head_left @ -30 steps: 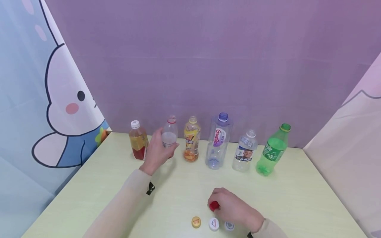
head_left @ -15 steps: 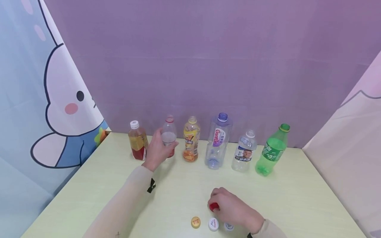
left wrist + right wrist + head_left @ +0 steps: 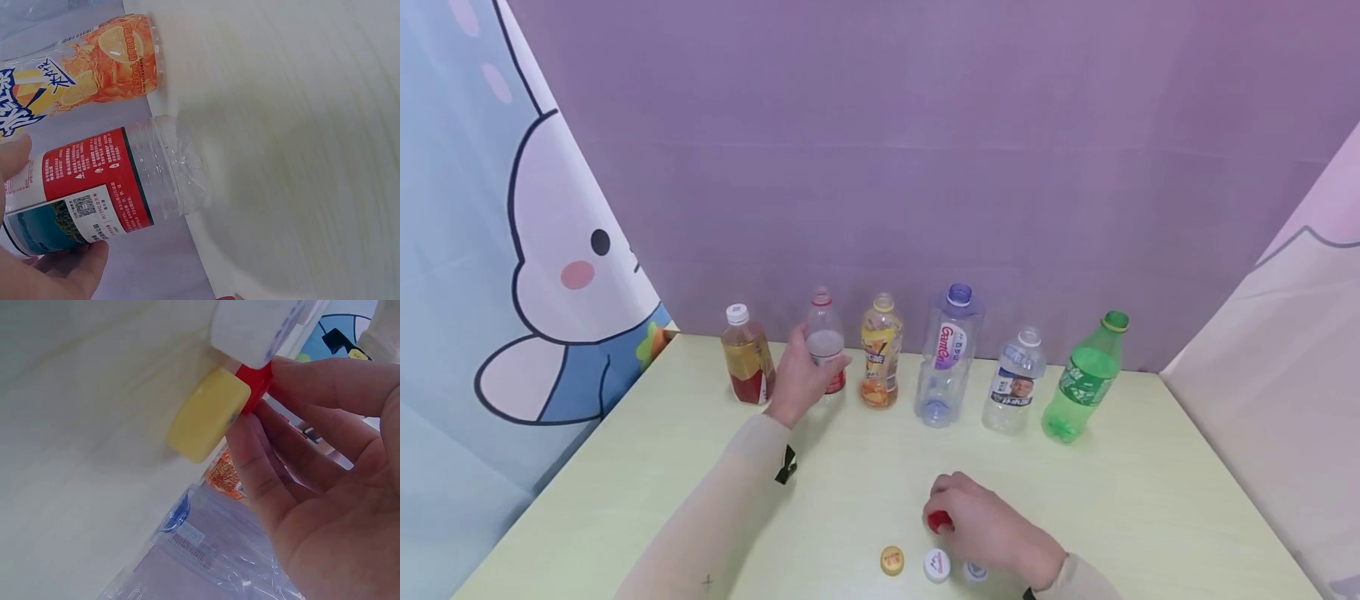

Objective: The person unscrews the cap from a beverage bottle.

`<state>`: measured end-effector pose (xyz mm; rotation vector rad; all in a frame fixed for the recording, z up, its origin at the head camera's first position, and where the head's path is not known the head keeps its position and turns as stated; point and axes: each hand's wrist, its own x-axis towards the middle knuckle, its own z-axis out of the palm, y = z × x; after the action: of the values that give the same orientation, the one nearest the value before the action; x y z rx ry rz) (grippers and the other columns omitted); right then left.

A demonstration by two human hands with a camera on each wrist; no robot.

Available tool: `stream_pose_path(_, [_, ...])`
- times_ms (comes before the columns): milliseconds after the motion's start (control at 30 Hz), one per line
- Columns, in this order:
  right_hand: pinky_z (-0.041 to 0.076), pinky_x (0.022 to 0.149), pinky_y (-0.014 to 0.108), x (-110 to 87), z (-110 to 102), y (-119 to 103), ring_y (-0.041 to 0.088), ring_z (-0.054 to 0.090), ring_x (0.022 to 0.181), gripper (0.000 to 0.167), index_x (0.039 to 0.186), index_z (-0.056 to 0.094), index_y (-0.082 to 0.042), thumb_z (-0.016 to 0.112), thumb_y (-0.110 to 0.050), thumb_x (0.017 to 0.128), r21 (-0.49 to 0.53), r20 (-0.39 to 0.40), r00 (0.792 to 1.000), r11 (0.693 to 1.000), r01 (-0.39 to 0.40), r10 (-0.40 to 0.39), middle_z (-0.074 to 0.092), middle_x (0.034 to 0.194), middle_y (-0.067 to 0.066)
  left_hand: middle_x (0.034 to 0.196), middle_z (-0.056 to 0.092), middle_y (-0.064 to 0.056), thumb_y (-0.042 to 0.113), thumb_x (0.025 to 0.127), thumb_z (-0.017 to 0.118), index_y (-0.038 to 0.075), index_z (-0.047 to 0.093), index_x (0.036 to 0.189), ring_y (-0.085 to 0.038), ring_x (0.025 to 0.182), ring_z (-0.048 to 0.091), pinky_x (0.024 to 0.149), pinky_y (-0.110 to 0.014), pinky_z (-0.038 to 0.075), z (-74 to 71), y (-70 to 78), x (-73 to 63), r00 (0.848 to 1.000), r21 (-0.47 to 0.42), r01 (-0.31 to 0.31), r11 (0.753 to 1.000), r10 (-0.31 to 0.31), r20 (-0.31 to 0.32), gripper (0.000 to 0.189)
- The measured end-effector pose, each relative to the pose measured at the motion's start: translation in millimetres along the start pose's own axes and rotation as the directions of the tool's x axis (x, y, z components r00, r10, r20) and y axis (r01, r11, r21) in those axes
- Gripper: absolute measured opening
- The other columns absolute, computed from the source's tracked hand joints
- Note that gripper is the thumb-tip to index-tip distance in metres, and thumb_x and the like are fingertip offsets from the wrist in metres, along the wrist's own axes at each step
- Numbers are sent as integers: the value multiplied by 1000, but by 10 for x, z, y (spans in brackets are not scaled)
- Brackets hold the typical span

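Observation:
My left hand (image 3: 797, 379) grips a clear, capless plastic bottle (image 3: 824, 343), fingers behind it and thumb at the near side. In the left wrist view, this bottle (image 3: 147, 175) shows a red and white label with a teal picture, its base close over the tabletop. Lower right, my right hand (image 3: 988, 533) pinches a red bottle cap (image 3: 937, 522) between thumb and fingers. Near it lie a yellow cap (image 3: 892, 561), a white cap (image 3: 937, 565) and another white cap (image 3: 975, 572), partly hidden by the hand. The right wrist view shows the red cap (image 3: 255, 384) behind the yellow one.
A capped tea-coloured bottle (image 3: 748, 362) stands left of the gripped bottle. To its right are an orange drink bottle (image 3: 880, 354), a tall bluish bottle (image 3: 951, 358), a clear water bottle (image 3: 1015, 383) and a green bottle (image 3: 1084, 383), all capless. A purple cloth (image 3: 925, 167) hangs behind.
The neck of the bottle in my left hand has shifted slightly left, and more of its red label shows below my thumb. My right hand keeps its place with the red cap.

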<state>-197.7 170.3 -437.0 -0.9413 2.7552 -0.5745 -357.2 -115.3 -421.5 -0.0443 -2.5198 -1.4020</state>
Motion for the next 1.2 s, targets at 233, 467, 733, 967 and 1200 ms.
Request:
stream_pose_path(233, [54,78,27,2,-38,-35,7,50,89,24,100,78,-18,76,-1,84,-1,12,1000,1000,-27,27,60,97,-11,137,54,-22,38,87,81,4,24,156,-39,124,57,100,-57,49,12,-16,41,1000,31,0,1000,-1,7,96])
stream_pose_path(467, [54,77,27,-1,-54,-53,8,51,89,22,101,78,-16,76,-2,85,-13,-1,1000,1000,-15,15,61,97,-9,139,54,-20,41,87,81,5,25,156,-39,127,55,103,-59,46,-21,-22,47,999,59,11,998,-13,36,96])
stream_pose_path(733, [54,79,28,4,-71,-52,9,53,91,20,104,77,-13,76,-4,86,-21,-27,1000,1000,10,-11,62,98,-8,148,46,-25,42,88,79,-1,26,155,-43,134,48,107,-61,42,-135,35,-114,998,207,29,978,-39,44,96])
stream_pose_path(967, [55,87,35,-5,-129,-73,13,56,100,19,107,77,-10,74,-7,89,-21,-86,996,1000,12,-14,65,105,-5,138,51,-24,38,93,73,-4,38,149,-41,122,55,95,-57,51,-361,160,-342,998,289,-27,957,40,-40,79])
stream_pose_path(1200, [54,93,40,-21,-218,-114,16,58,105,16,106,76,-11,74,-10,90,6,-155,988,1000,2,-1,65,108,-5,120,52,-25,23,88,79,-8,49,133,-39,108,49,86,-52,48,-554,41,-365,887,289,-241,927,331,-322,62])
